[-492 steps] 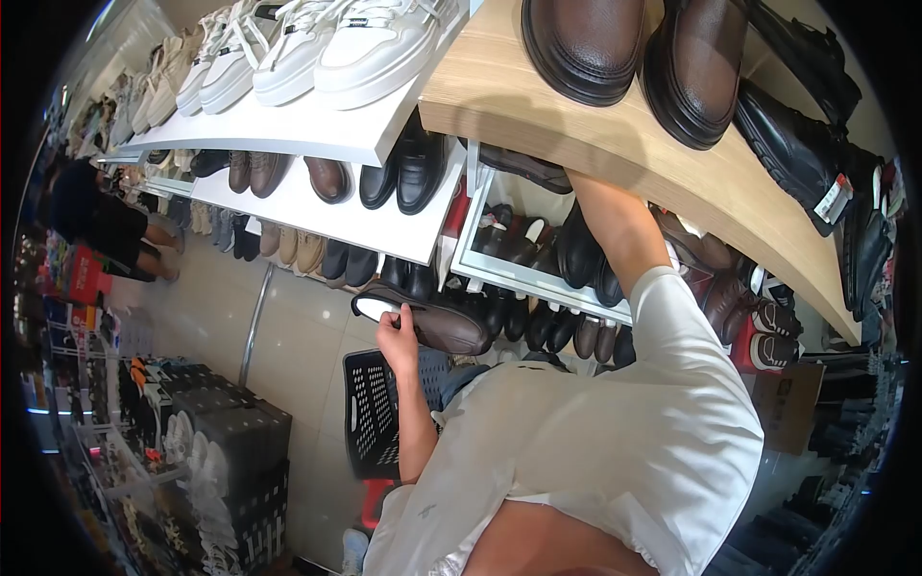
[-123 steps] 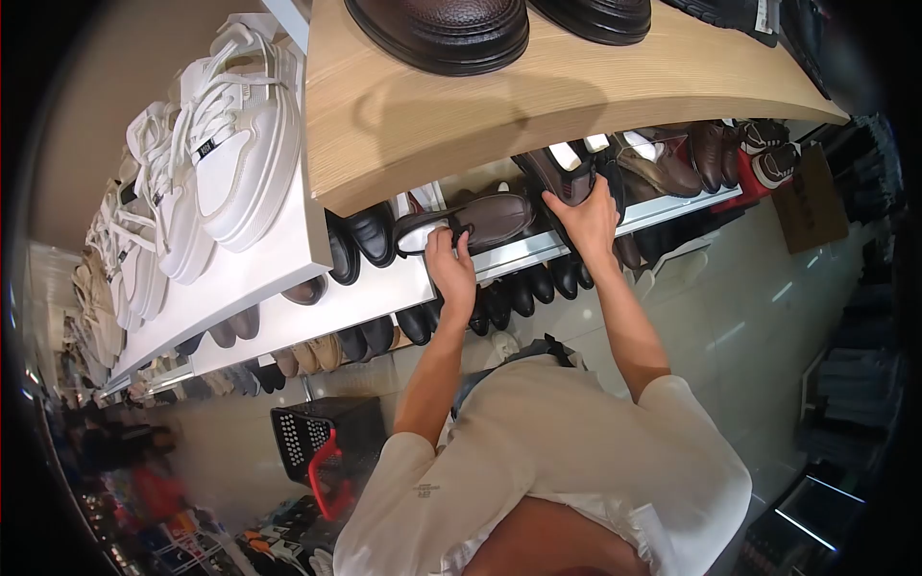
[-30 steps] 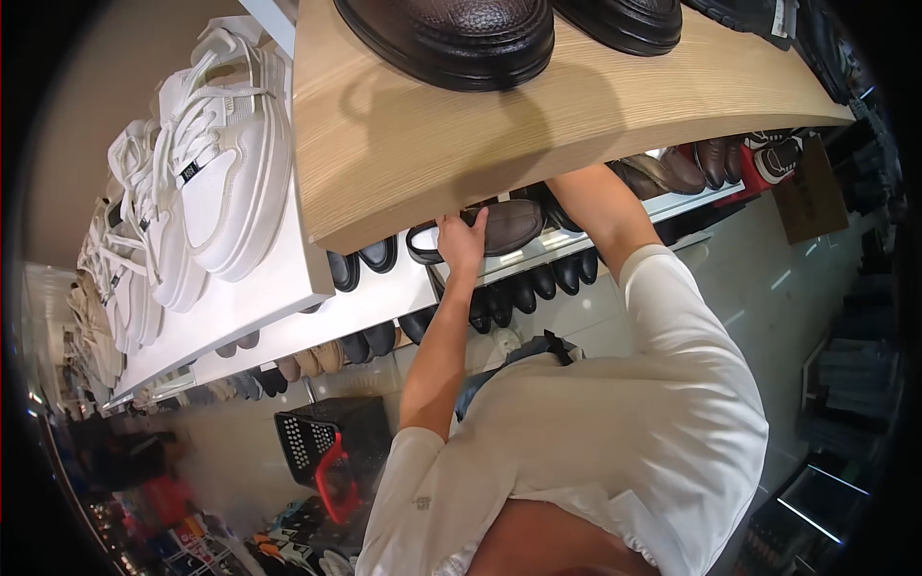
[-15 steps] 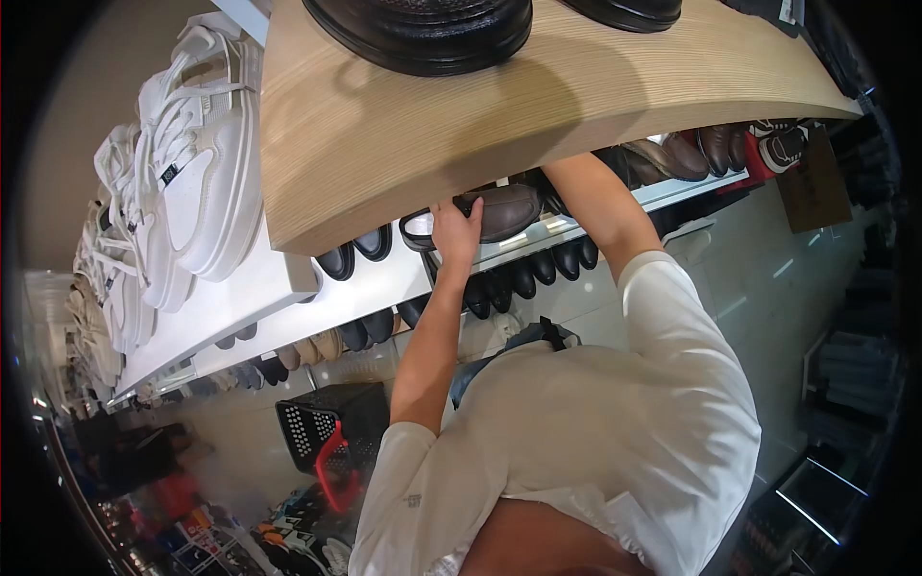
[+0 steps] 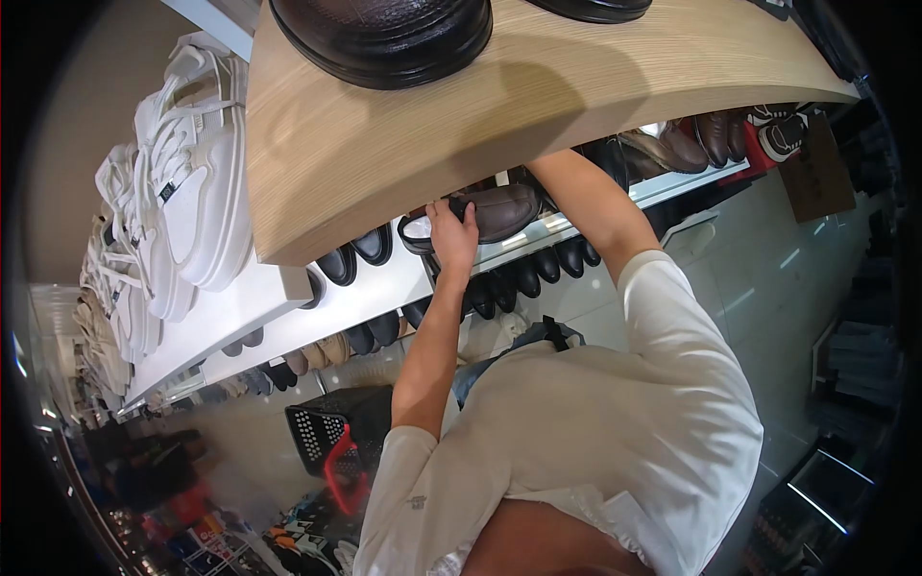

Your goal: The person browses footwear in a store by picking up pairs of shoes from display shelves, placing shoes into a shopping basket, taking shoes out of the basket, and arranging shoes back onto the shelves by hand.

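Below the edge of a wooden shelf, my left hand (image 5: 453, 237) grips a dark brown shoe (image 5: 506, 213) near its opening, with the thumb and fingers closed on it. The shoe lies on its side or tilted, toe to the right, and something white shows inside its heel end. My right forearm (image 5: 600, 206) reaches up under the wooden shelf (image 5: 403, 144), which hides my right hand and anything in it. Black shoes (image 5: 373, 244) stand on the white shelf just left of my left hand.
Large black shoes (image 5: 389, 38) stand on the wooden shelf overhead. White sneakers (image 5: 197, 192) line the left side. More dark shoes (image 5: 523, 276) sit on a lower level. A black basket (image 5: 327, 432) with a red handle is on the floor, and a cardboard box (image 5: 816, 173) stands at the right.
The whole view has shifted slightly. My left hand stays on the brown shoe with little movement, and my right arm still reaches under the wooden shelf.
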Demonstrator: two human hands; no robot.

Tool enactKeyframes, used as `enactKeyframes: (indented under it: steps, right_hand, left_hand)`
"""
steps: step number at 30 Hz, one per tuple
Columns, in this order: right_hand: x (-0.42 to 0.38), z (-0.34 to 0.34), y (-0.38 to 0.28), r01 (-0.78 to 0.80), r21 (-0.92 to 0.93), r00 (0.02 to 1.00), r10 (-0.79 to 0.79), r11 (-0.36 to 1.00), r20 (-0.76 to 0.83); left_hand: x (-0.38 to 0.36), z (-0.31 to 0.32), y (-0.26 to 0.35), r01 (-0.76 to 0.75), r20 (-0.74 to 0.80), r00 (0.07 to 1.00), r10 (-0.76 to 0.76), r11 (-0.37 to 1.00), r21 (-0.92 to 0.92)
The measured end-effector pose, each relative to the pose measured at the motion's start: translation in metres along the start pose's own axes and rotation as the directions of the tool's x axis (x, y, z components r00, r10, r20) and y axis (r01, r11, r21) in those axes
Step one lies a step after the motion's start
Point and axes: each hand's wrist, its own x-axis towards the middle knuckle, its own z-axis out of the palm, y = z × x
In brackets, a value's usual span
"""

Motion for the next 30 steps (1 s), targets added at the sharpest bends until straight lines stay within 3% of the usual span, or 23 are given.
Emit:
enactKeyframes:
  steps: [7, 10, 19, 21, 22, 24, 28, 30]
  right_hand:
    - [-0.008, 0.000, -0.001, -0.013, 0.017, 1.000, 0.013, 1.000, -0.009]
    - [-0.011, 0.004, 0.001, -0.010, 0.027, 1.000, 0.010, 1.000, -0.009]
    - [-0.059, 0.043, -0.002, -0.004, 0.142, 0.993, 0.021, 0.990, -0.120]
    - [-0.079, 0.070, 0.003, -0.079, 0.229, 0.946, 0.146, 0.970, -0.291]
    - [-0.090, 0.072, 0.001, -0.084, 0.233, 0.945, 0.151, 0.969, -0.288]
    - [-0.113, 0.071, 0.001, -0.114, 0.328, 0.782, 0.288, 0.938, -0.552]
    - [-0.173, 0.078, 0.021, -0.267, 0.387, 0.668, 0.460, 0.882, -0.586]
    - [-0.200, 0.082, 0.028, -0.338, 0.431, 0.682, 0.533, 0.837, -0.501]
  left_hand:
    - [-0.001, 0.000, 0.000, -0.120, -0.047, 0.992, 0.118, 0.991, -0.051]
    - [0.000, 0.002, -0.010, -0.046, -0.026, 0.999, 0.044, 0.994, -0.098]
    - [0.002, 0.003, -0.017, -0.106, 0.007, 0.994, 0.108, 0.989, -0.105]
    - [0.000, 0.005, -0.019, -0.168, -0.032, 0.986, 0.166, 0.982, -0.086]
    - [0.000, 0.007, -0.025, -0.166, -0.027, 0.986, 0.164, 0.983, -0.083]
    - [0.003, 0.011, -0.034, -0.061, 0.019, 0.998, 0.063, 0.994, -0.090]
    - [0.016, -0.009, -0.020, 0.056, 0.077, 0.996, -0.047, 0.991, -0.122]
    - [0.030, -0.009, -0.033, -0.180, 0.113, 0.976, 0.185, 0.982, -0.052]
